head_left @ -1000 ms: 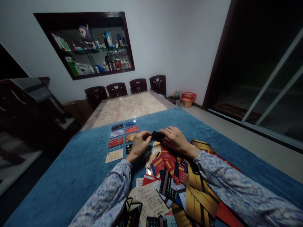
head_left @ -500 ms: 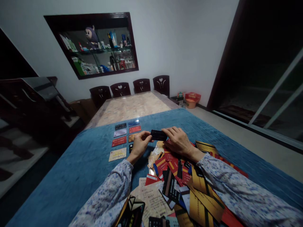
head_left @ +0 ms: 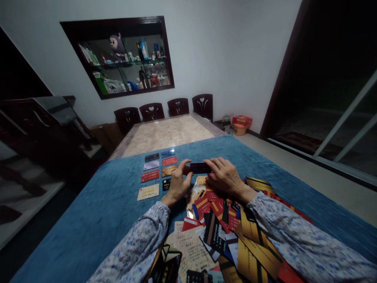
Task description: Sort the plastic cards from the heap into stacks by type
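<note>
Just above the centre of the frame, the fingertips of the right hand (head_left: 225,176) pinch the right end of a dark card (head_left: 200,168), thumb beneath and fingers curled over its top edge, while the left hand (head_left: 177,184) meets the card's left end with thumb and forefinger spread wider, the other fingers loosely open; whether the left fingers actually grip or only steady it is hard to tell in the dim light. The card is held level, lifted clear of the blue cloth (head_left: 97,212). It looks like a thin, stiff plastic card: light, smooth and likely slippery on its faces, so the short ends or long edges give the surest hold. Beneath the right wrist and spreading to the lower centre lies a loose heap of cards (head_left: 224,232), red, gold, black and cream, overlapping. To the left of the hands, laid-out cards (head_left: 156,171) sit in two tidy columns. Beyond, a marble-topped table (head_left: 165,135) and dark chairs (head_left: 165,110) stand before a wall cabinet (head_left: 126,59) at upper left.
</note>
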